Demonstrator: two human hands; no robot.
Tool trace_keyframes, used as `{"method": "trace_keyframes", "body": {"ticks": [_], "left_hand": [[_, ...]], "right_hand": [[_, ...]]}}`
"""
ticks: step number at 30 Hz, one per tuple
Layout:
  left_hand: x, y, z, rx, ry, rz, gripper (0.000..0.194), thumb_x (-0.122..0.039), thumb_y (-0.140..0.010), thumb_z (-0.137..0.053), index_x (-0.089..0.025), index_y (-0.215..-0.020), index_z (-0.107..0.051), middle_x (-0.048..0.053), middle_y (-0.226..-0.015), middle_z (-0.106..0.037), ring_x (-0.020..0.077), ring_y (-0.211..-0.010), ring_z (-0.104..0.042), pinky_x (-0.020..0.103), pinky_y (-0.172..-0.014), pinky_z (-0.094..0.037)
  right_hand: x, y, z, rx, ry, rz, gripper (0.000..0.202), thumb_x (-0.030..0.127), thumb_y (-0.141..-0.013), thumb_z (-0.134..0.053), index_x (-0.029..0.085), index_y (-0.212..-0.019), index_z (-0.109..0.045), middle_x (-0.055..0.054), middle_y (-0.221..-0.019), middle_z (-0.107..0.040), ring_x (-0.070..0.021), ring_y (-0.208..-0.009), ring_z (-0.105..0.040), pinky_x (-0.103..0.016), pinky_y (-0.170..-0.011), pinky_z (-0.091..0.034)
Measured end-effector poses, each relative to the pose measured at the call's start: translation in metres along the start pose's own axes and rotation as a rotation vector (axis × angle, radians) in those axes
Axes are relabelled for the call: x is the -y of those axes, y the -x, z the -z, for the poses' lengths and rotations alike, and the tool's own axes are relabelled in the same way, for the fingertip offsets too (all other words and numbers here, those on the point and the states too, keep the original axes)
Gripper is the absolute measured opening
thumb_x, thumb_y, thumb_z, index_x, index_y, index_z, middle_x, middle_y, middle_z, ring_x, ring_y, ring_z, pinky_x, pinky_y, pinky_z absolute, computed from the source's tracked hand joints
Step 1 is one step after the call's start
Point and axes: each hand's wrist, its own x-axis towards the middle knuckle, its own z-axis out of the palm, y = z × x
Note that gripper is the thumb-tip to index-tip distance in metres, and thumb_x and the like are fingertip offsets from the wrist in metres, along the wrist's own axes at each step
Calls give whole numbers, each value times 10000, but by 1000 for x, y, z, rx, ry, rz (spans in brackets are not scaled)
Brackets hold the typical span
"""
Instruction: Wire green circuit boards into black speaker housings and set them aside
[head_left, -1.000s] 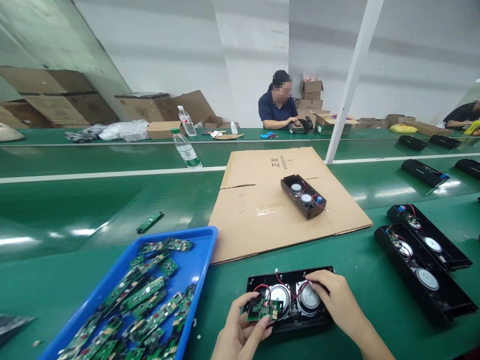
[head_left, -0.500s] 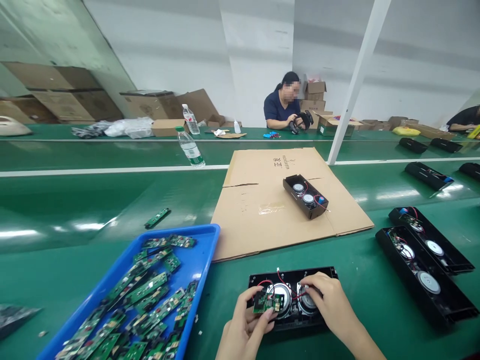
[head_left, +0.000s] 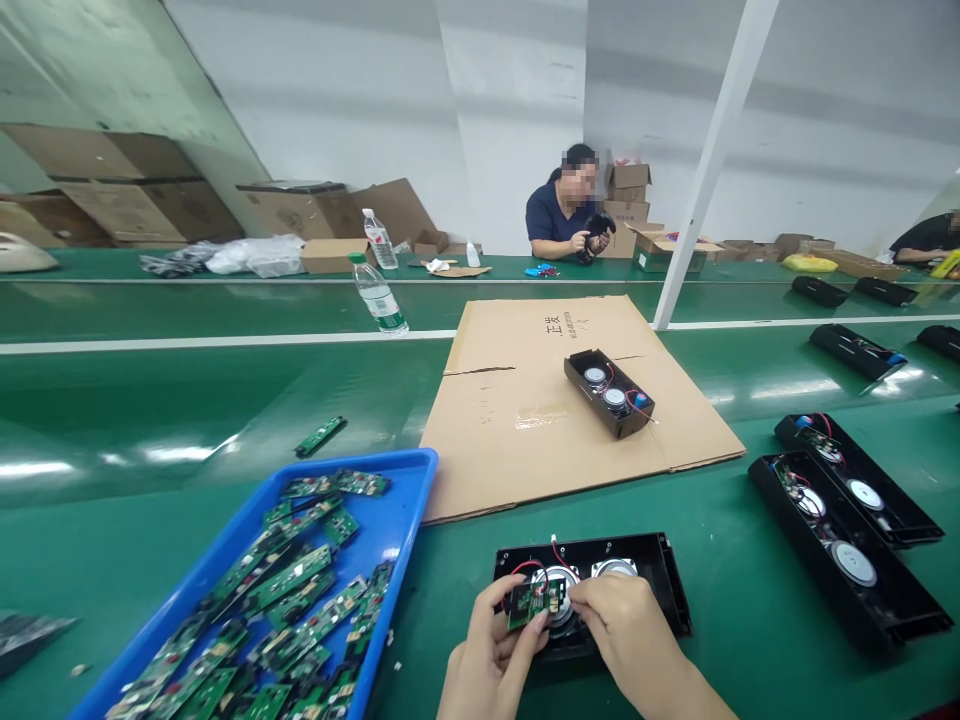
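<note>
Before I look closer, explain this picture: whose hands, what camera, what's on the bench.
There is no machine: these are one person's bare hands, seen from a camera worn on their head. The left hand holds a green circuit board over an open black speaker housing; the right hand has its fingertips near the board's edge, but whether they pinch anything is unclear. On the green bench, a blue tray of circuit boards is to the left, and a flat cardboard sheet bearing another speaker housing lies beyond.
</note>
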Motion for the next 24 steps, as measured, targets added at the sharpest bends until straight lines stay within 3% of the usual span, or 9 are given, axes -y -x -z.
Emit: {"method": "trace_keyframes", "body": {"ticks": [6, 12, 19, 21, 24], "left_hand": [[1, 2, 1, -17, -22, -48, 489, -640, -695, -654, -264, -985, -537, -20, -778, -776, 209, -695, -746, 266, -685, -621], [3, 2, 2, -23, -30, -68, 485, -644, -701, -645, -260, -980, -543, -18, -732, -763, 207, -654, -743, 268, -668, -618], [9, 3, 2, 20, -51, -116, 436, -632, -757, -597, -257, -978, -562, -3, -749, -752, 213, -674, -740, 273, -681, -612], [8, 3, 4, 41, -73, -151, 403, -613, -791, -566, -258, -983, -574, 4, -770, -745, 212, -666, -733, 280, -678, -611], [5, 3, 7, 83, -94, -192, 360, -587, -827, -534, -264, -969, -604, 10, -822, -737, 204, -675, -724, 270, -668, -608]], "right_hand": [[5, -5, -3, -17, 116, 44, 238, 74, -862, -426, 179, -767, -618, -17, -644, -647, -156, -547, -582, -254, -520, -400], [12, -6, -3, -105, 80, 25, 268, 89, -885, -384, 181, -731, -583, 2, -617, -621, -136, -533, -556, -235, -512, -382], [7, -3, -6, -74, 147, 80, 266, 77, -874, -384, 185, -732, -582, -8, -613, -609, -152, -536, -544, -255, -536, -384], [5, -3, -4, -8, 132, 65, 233, 69, -858, -421, 185, -737, -583, -10, -635, -618, -156, -556, -555, -256, -548, -393], [4, -6, 2, 222, 53, -73, 180, 43, -813, -516, 171, -899, -608, -4, -705, -652, -156, -622, -599, -236, -565, -416]]}}
